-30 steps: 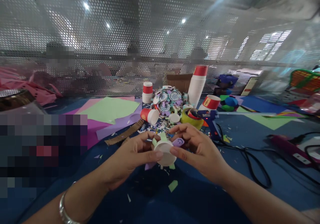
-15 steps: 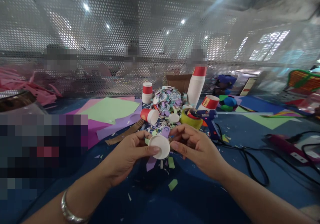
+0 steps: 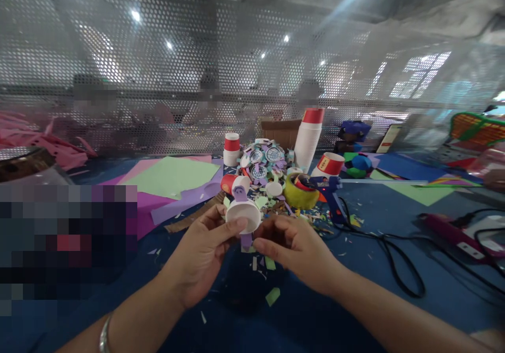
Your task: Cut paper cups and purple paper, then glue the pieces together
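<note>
My left hand (image 3: 207, 248) pinches a small paper turtle (image 3: 243, 217), its thumb across the face. The turtle has a round white cup base, a purple head with a drawn smile, green side tabs and a purple tab underneath. Curled fingers of my right hand (image 3: 294, 248) close at the turtle's lower right edge, where their exact contact is partly hidden. Just behind it lies a red and white paper cup (image 3: 229, 183) on its side. A heap of similar paper turtles (image 3: 262, 158) with blue grid drawings rises farther back.
Right of the heap, a blue glue gun (image 3: 333, 198) rests by a yellow tape roll (image 3: 302, 191), its black cord (image 3: 389, 234) running right. A tall cup stack (image 3: 310, 140) stands behind. Coloured paper sheets (image 3: 169, 177) lie left; a power strip (image 3: 453, 234) is at right. Paper scraps (image 3: 273, 296) litter the table.
The turtle has moved slightly up and left and turned, so its purple head points upward and the lower purple tab hangs straight down. My right hand has shifted left and down with it.
</note>
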Available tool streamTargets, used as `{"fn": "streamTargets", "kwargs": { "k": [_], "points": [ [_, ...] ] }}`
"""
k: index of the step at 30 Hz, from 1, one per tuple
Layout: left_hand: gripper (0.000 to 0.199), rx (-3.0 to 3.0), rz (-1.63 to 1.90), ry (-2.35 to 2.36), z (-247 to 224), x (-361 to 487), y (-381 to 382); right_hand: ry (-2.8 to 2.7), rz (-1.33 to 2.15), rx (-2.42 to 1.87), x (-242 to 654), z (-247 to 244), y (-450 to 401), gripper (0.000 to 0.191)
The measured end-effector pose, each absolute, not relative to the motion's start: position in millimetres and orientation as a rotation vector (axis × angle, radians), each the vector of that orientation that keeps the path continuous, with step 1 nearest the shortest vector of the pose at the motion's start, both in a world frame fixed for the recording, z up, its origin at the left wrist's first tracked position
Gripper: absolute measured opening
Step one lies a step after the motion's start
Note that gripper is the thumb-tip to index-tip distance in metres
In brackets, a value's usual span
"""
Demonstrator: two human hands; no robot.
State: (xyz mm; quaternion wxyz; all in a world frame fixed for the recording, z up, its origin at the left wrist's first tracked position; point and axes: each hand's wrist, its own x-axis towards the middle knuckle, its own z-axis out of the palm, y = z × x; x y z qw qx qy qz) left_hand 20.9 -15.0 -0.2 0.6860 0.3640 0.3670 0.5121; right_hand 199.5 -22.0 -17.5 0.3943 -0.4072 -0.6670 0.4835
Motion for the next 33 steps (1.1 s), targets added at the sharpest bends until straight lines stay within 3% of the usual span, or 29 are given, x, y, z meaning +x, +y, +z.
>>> {"fn": "streamTargets", "kwargs": {
  "k": [7,24,33],
  "points": [
    [0.029,0.742,1.225,0.788,0.5,27.1,-16.4,-1.77,1.221,-1.022,195.1,-21.9,-23.5,0.014],
    [0.022,0.768,1.221,0.809,3.0,24.4,-14.8,-1.748,1.154,-1.034,196.5,-17.7,-22.2,0.015],
    [0.034,0.858,1.114,0.842,-1.0,22.7,-15.9,-1.633,1.198,-1.068,199.2,-21.0,-21.7,0.015]
  ]
}}
